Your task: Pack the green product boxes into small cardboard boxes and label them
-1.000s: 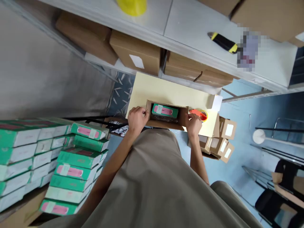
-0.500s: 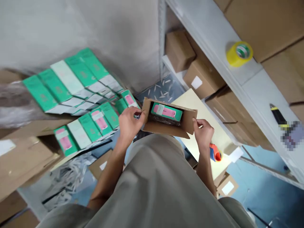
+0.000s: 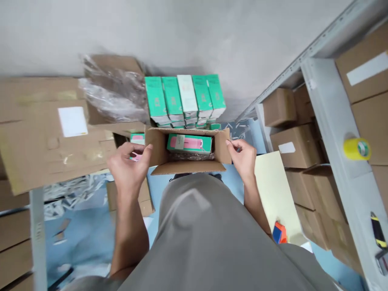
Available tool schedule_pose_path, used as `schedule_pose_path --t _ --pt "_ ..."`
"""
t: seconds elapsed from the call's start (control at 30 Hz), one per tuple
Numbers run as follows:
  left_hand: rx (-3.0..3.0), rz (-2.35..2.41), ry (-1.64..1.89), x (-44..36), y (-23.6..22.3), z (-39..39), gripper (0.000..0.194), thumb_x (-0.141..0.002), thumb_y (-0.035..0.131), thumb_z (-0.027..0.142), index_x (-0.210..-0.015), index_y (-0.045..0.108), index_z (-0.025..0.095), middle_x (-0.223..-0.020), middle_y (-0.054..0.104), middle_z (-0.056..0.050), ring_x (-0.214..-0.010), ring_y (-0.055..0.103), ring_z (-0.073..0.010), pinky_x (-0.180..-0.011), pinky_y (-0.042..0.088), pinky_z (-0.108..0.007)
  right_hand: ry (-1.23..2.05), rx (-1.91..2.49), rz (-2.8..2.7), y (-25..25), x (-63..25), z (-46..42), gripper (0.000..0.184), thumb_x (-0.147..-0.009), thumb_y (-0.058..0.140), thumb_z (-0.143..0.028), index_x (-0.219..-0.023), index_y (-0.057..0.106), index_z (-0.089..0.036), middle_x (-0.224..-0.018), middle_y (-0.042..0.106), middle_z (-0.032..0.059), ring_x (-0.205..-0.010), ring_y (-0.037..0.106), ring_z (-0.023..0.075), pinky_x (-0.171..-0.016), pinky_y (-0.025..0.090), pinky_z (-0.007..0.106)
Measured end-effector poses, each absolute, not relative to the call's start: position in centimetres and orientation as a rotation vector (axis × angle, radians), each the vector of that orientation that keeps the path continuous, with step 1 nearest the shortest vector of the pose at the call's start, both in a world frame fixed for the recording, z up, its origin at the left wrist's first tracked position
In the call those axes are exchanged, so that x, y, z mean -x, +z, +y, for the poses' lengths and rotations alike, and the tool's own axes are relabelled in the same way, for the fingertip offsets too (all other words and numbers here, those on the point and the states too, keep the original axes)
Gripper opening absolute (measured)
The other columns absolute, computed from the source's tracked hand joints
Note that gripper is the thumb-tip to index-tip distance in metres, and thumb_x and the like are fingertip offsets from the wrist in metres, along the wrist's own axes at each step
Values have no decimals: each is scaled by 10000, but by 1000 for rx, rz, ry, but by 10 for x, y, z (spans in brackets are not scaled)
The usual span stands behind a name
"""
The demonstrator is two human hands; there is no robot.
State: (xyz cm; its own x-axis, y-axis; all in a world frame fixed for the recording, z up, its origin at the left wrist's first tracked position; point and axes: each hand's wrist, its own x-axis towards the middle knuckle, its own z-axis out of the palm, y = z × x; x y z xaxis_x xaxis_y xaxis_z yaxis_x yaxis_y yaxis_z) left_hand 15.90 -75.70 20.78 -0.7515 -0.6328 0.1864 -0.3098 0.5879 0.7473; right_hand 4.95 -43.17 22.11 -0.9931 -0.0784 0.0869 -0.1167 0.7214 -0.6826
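Carton [image 3: 188,168] held between left hand [image 3: 130,167] and right hand [image 3: 246,159], long axis crosswise, green box [image 3: 190,144] inside; right flap [image 3: 222,151] pinched by right fingers [image 3: 232,147], left flap [image 3: 157,142] met by left thumb [image 3: 147,152] (full pinch cannot be told).

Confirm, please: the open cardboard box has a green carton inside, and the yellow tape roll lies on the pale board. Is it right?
Not entirely: the yellow tape roll sits on the grey shelf, not the pale board, as the head view shows. The open cardboard box does have a green carton inside.
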Motion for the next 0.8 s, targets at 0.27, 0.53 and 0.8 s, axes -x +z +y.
schedule_pose_path --t 0.27,0.53,0.8 --pt "-859 -2376 -1058 -168 191 -841 264 -925 717 487 -792 712 259 -817 755 -32 -793 715 -249 -814 587 -401 1094 -219 -2935 202 -22 -523 410 -1015 664 -560 -777 745 -237 -796 800 51 -739 712 220 -800 555 352" --pt "-899 -2555 -1240 -152 188 -890 349 -942 751 566 -978 788 221 -949 816 -70 -883 776 -279 -861 610 -408 1028 -145 -3053 196 -18 -553 422 -965 640 -597 -805 764 -227 -846 842 88 -777 754 241 -810 533 357" --pt "-641 -2357 -1094 -65 195 -947 493 -911 872 484 -1313 737 232 -1342 726 -173 -1335 677 -416 -1203 526 -589 940 -139 -3128 209 -17 -549 460 -970 609 -648 -816 744 -236 -844 834 100 -813 774 282 -803 534 385"
